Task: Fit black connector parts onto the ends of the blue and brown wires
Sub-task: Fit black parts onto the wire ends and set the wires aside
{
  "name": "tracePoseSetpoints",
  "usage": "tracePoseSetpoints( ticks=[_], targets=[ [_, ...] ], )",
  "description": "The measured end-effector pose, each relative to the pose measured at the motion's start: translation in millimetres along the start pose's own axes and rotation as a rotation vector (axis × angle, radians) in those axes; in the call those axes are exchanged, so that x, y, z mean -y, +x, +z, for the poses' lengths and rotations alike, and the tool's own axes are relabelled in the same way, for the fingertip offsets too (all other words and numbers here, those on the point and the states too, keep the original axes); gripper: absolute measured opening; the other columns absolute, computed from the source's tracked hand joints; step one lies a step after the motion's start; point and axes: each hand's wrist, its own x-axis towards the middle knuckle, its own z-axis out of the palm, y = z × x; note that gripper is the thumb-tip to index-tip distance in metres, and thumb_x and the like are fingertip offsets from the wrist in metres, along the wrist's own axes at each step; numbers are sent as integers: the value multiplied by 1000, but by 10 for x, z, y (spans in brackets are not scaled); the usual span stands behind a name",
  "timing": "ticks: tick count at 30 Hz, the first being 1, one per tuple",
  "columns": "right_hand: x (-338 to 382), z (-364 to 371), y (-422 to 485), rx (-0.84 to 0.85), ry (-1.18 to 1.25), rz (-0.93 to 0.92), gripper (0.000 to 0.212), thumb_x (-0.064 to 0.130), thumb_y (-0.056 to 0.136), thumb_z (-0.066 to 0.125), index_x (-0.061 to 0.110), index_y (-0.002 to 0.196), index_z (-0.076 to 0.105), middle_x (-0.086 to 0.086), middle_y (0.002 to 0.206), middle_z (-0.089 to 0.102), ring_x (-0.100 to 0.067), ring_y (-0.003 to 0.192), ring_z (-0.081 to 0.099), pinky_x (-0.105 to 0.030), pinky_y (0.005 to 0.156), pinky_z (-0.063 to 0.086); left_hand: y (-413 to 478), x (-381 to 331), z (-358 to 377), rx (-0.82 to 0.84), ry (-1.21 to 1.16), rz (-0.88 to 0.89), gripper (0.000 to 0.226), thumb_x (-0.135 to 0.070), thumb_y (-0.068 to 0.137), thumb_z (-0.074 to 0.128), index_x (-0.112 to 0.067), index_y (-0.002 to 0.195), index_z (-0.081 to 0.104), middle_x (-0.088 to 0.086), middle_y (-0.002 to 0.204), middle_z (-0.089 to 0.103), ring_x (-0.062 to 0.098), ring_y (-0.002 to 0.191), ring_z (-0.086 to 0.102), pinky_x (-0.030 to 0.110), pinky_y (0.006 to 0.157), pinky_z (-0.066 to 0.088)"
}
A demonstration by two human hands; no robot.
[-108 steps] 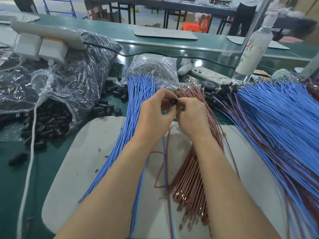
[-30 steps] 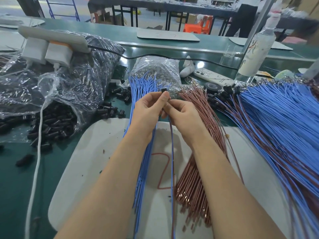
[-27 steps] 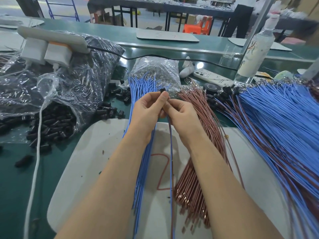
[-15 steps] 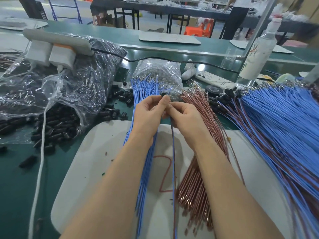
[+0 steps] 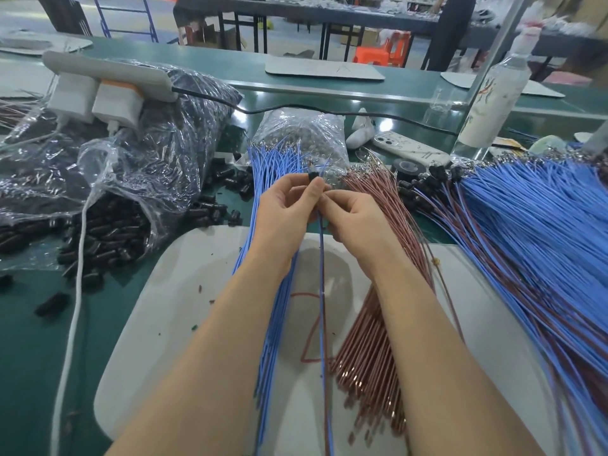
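A black connector (image 5: 312, 176) is pinched at the fingertips of the left hand (image 5: 285, 210). The right hand (image 5: 357, 222) is drawn in against it, so that the two sets of fingertips touch. The right thumb and forefinger appear to be closed on a wire pair (image 5: 321, 291), one blue and one brown, just below the connector; the exact contact is hidden by the fingers.

From the hands the pair is seen to run straight back toward the person, its long axis in line with the connector, which points away. The seating push is therefore judged to lie along that line, with the right hand feeding and the left bracing.

Unfitted blue wires (image 5: 268, 169) pass beneath the left hand and brown wires (image 5: 371, 350) beneath the right. Loose connectors (image 5: 108, 232) are heaped well out to the left of the left hand, and finished pairs (image 5: 526, 245) are fanned to the right of the right hand.
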Motion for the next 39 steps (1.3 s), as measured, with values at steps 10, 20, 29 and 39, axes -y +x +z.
tracePoseSetpoints(
  ticks=[10, 20, 29, 39],
  targets=[
    [104, -217, -13, -192, -105, -41, 6, 23, 86, 67, 19, 90, 70, 1, 86, 72, -9, 81, 65, -24, 77, 53, -24, -9, 26, 76, 191, 9, 2, -12, 94, 57, -12, 91, 57, 6, 79, 69, 9, 68, 69, 23, 62, 57],
    [118, -238, -6, -196, 18, -55, 8, 16, 87, 68, 22, 83, 71, 4, 77, 69, -10, 74, 62, -28, 74, 52, -64, -6, 66, 187, 280, -12, 5, -13, 92, 59, -13, 88, 61, 0, 72, 69, 8, 61, 67, 22, 58, 55],
    [110, -233, -4, -225, -23, -72, 11, 16, 85, 67, 23, 77, 69, 10, 66, 66, -2, 63, 59, -20, 66, 48, -79, -7, 79, 163, 310, -22, 4, -13, 92, 60, -9, 91, 61, 7, 77, 69, 10, 61, 68, 21, 56, 54],
    [52, -285, 30, -381, -53, -79, 11, 25, 86, 68, 26, 76, 69, 5, 74, 69, -12, 72, 62, -32, 74, 53, -90, -27, 75, 205, 299, -112, 15, -13, 91, 62, -4, 102, 58, 4, 74, 71, 8, 62, 67, 22, 61, 56]
  ],
)
